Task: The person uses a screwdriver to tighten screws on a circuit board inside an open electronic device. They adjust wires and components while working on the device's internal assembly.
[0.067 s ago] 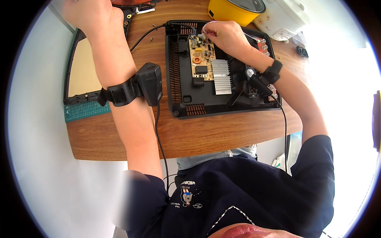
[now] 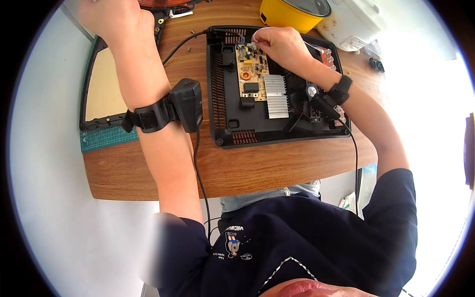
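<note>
I am watching the right hand [image 2: 284,43] bending in over the top end of the circuit board [image 2: 252,74], which is lying in the left half of the open black housing [image 2: 217,94], beside the finned heatsink [image 2: 277,96]. Its thumb and forefinger are closing together at the board's edge, seemingly on a pale wire [image 2: 254,33] that is looping past the fingertips. The left hand [image 2: 116,15] is reaching to the upper edge of my view, near the copper-coloured coil [image 2: 166,2]; its fingers are running out of sight, so I cannot tell how far they are opening or whether they are holding anything. What is worrying me is the pinch: tugging at a slant could be tearing the wire from its end or stressing the joints there. The black cable [image 2: 354,168] from the right forearm's strapped device [image 2: 324,107] is trailing over the housing's edge, so a sweeping arm could be snagging it and dragging the housing. A small loose screw [image 2: 189,49] is sitting near the power cord [image 2: 180,45]; a knock could be rolling it away.
</note>
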Demonstrator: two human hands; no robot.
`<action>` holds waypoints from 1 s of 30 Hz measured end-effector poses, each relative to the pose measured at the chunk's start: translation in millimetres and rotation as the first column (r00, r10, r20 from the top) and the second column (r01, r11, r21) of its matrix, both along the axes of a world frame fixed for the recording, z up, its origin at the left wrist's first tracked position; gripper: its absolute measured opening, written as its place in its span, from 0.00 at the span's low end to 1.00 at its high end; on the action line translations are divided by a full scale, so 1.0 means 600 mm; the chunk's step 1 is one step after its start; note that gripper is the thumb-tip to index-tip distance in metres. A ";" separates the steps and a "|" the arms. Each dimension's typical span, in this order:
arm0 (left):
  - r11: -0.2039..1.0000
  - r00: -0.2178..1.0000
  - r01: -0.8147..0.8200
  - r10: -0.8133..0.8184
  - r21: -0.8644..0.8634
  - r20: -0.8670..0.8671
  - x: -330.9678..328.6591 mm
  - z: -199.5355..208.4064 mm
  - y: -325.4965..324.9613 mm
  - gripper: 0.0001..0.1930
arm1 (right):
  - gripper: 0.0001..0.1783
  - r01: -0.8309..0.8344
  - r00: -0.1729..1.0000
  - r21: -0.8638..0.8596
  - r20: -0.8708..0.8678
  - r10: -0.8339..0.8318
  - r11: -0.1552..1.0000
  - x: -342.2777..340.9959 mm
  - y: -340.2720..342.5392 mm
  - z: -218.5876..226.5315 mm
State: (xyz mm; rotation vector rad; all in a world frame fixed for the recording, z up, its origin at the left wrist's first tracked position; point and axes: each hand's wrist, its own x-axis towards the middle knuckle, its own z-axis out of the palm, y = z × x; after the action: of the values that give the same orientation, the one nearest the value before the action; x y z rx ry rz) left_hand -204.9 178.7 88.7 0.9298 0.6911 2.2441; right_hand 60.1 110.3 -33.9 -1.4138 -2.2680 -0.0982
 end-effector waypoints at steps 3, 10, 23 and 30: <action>1.000 1.000 0.004 -0.004 0.018 0.004 0.002 0.001 -0.004 0.15 | 0.06 -0.025 0.999 0.024 0.029 0.024 0.999 0.002 -0.001 0.002; 0.999 1.000 0.028 -0.028 0.043 0.000 -0.001 -0.006 -0.006 0.16 | 0.08 -0.108 0.993 0.044 0.055 0.106 0.993 0.013 -0.008 0.001; 0.997 0.998 -0.059 0.059 -0.045 0.009 0.000 0.015 -0.005 0.16 | 0.19 -0.057 0.989 -0.111 0.133 0.072 0.992 0.011 -0.035 0.021; 0.993 0.997 0.011 -0.001 -0.118 0.079 0.017 0.018 -0.006 0.15 | 0.09 -0.020 0.970 -0.008 0.243 0.021 1.000 0.022 -0.018 0.023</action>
State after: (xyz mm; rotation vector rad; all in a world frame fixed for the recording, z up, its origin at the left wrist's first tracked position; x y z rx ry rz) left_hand -194.7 175.3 99.7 0.7809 0.7754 2.1959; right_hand 73.1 99.4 -20.1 -1.4495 -2.4803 -0.2737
